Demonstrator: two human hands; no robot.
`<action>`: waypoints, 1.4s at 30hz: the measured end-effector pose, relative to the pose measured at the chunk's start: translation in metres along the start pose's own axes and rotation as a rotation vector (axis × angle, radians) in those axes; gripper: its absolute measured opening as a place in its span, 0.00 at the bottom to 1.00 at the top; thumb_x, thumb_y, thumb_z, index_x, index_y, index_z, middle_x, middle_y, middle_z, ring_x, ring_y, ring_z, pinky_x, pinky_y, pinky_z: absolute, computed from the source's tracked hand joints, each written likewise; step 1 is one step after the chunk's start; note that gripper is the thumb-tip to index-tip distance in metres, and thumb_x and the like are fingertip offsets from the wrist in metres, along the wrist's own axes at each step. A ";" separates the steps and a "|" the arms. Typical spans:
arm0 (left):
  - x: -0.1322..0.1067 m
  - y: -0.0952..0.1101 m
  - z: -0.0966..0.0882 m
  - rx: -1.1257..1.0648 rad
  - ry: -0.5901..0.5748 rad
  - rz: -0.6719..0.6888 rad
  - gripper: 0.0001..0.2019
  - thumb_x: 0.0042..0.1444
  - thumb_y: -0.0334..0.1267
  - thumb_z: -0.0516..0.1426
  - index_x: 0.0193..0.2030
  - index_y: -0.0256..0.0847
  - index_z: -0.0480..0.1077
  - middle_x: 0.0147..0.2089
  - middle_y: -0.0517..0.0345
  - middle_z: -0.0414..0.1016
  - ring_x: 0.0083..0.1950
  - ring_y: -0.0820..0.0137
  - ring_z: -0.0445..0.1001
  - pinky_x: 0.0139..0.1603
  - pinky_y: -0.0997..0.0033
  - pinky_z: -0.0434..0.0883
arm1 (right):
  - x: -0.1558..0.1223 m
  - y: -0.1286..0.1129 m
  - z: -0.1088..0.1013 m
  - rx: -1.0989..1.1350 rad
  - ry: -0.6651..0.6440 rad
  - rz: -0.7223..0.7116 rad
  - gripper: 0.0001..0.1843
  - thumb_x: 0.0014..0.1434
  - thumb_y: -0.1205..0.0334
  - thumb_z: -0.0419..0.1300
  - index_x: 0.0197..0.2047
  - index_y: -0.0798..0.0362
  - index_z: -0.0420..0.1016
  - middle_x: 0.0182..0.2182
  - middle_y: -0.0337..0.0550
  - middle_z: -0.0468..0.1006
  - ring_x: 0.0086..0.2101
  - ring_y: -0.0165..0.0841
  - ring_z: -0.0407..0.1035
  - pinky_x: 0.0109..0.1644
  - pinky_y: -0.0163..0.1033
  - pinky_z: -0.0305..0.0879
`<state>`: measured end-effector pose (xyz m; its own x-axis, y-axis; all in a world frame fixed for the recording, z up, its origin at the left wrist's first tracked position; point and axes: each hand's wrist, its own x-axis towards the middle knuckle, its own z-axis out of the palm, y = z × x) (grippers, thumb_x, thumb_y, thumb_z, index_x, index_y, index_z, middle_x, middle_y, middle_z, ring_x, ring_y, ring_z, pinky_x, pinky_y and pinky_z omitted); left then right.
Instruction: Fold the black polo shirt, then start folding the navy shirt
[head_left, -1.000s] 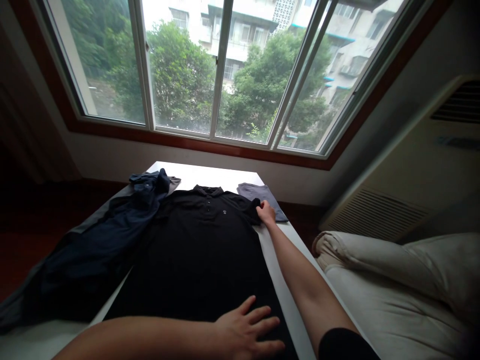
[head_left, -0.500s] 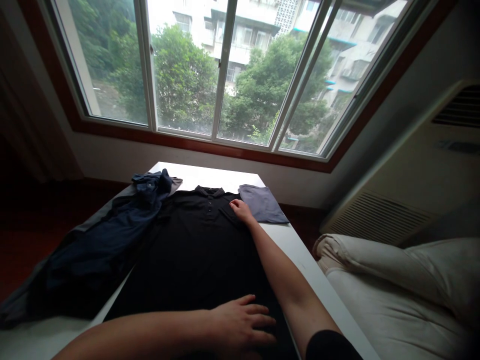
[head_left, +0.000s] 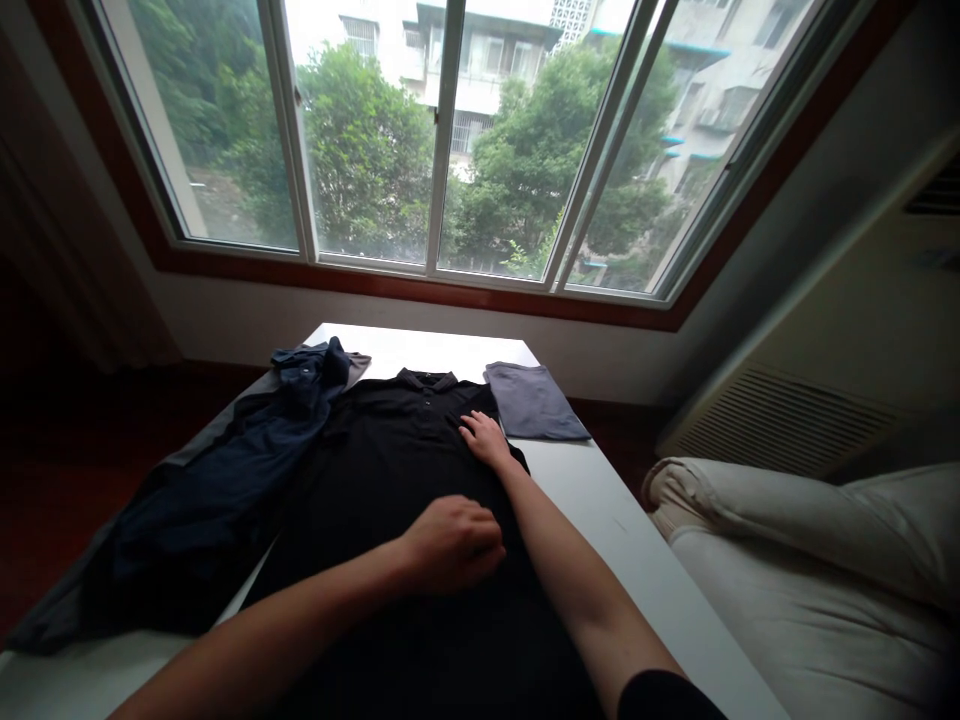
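Observation:
A black polo shirt (head_left: 375, 480) lies spread face up on the white table, its collar (head_left: 426, 379) toward the window. My right hand (head_left: 486, 438) rests on the shirt near the shoulder and sleeve at the right, fingers stretched out and slightly apart. Over the middle of the shirt is my left hand (head_left: 454, 545), its fingers curled into a fist. The dark cloth below hides whether any fabric is between those fingers. My left forearm crosses the lower part of the shirt.
Dark blue and grey garments (head_left: 225, 480) lie in a heap along the table's left side, hanging over it. A folded grey-purple cloth (head_left: 536, 402) sits at the right far corner of the white table (head_left: 637, 560). A cream padded seat (head_left: 795, 580) stands to the right, below the window (head_left: 435, 150).
My left hand has moved up and left from the shirt's lower right part, and its spread fingers have curled. My right hand's fingers have straightened and it sits slightly lower.

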<state>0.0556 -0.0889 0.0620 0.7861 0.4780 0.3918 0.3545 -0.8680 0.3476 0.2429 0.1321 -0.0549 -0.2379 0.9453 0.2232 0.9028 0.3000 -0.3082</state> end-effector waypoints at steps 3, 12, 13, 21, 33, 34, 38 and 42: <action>-0.002 -0.059 -0.032 0.059 0.186 -0.273 0.11 0.69 0.40 0.53 0.41 0.44 0.76 0.43 0.54 0.80 0.46 0.65 0.77 0.49 0.67 0.70 | 0.002 0.005 -0.001 0.001 -0.007 0.030 0.26 0.73 0.47 0.53 0.68 0.45 0.71 0.70 0.49 0.64 0.71 0.44 0.54 0.74 0.53 0.48; -0.101 -0.237 -0.073 0.390 0.379 -1.234 0.25 0.63 0.51 0.55 0.62 0.41 0.71 0.62 0.41 0.71 0.62 0.47 0.68 0.61 0.53 0.67 | 0.009 0.015 -0.005 0.053 0.031 0.047 0.22 0.72 0.50 0.55 0.64 0.45 0.76 0.67 0.47 0.69 0.69 0.41 0.58 0.73 0.49 0.51; -0.110 -0.244 -0.074 0.400 0.351 -1.291 0.28 0.62 0.54 0.55 0.64 0.41 0.69 0.63 0.39 0.69 0.63 0.45 0.67 0.62 0.52 0.66 | 0.009 0.015 -0.006 0.063 0.042 0.039 0.21 0.72 0.50 0.55 0.63 0.45 0.77 0.66 0.47 0.70 0.68 0.41 0.59 0.72 0.48 0.52; -0.112 -0.244 -0.064 0.623 0.290 -1.310 0.22 0.60 0.55 0.57 0.49 0.38 0.74 0.60 0.34 0.69 0.64 0.41 0.64 0.61 0.46 0.63 | 0.000 0.000 -0.017 0.153 0.146 -0.039 0.14 0.70 0.57 0.57 0.52 0.48 0.82 0.55 0.45 0.80 0.58 0.39 0.70 0.67 0.43 0.59; -0.072 -0.212 -0.053 0.437 0.342 -0.941 0.11 0.69 0.43 0.52 0.47 0.42 0.74 0.56 0.45 0.71 0.57 0.54 0.70 0.57 0.58 0.68 | 0.000 -0.004 -0.017 0.171 0.138 -0.002 0.12 0.69 0.59 0.57 0.48 0.48 0.82 0.51 0.45 0.81 0.53 0.39 0.71 0.62 0.40 0.63; -0.070 -0.213 -0.049 0.397 0.314 -0.923 0.12 0.69 0.43 0.52 0.47 0.42 0.74 0.55 0.46 0.71 0.56 0.55 0.71 0.57 0.59 0.68 | 0.000 -0.004 -0.016 0.174 0.140 0.003 0.13 0.69 0.59 0.57 0.48 0.48 0.82 0.51 0.46 0.81 0.53 0.38 0.72 0.61 0.41 0.63; -0.081 -0.227 -0.048 0.424 0.341 -1.064 0.16 0.70 0.41 0.48 0.53 0.42 0.74 0.55 0.42 0.72 0.56 0.53 0.71 0.57 0.56 0.68 | 0.000 0.000 -0.015 0.185 0.144 0.014 0.13 0.69 0.59 0.57 0.48 0.49 0.82 0.50 0.46 0.81 0.51 0.38 0.72 0.60 0.40 0.64; -0.103 -0.243 -0.057 0.456 0.276 -1.300 0.30 0.64 0.55 0.54 0.67 0.39 0.66 0.62 0.34 0.69 0.63 0.42 0.67 0.61 0.46 0.65 | 0.001 0.000 -0.015 0.187 0.140 0.022 0.12 0.69 0.59 0.57 0.48 0.48 0.83 0.50 0.46 0.81 0.51 0.38 0.73 0.60 0.40 0.65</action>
<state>-0.1402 0.0804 -0.0135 -0.3307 0.9266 0.1788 0.9144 0.2677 0.3036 0.2479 0.1306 -0.0407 -0.1555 0.9288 0.3364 0.8219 0.3106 -0.4775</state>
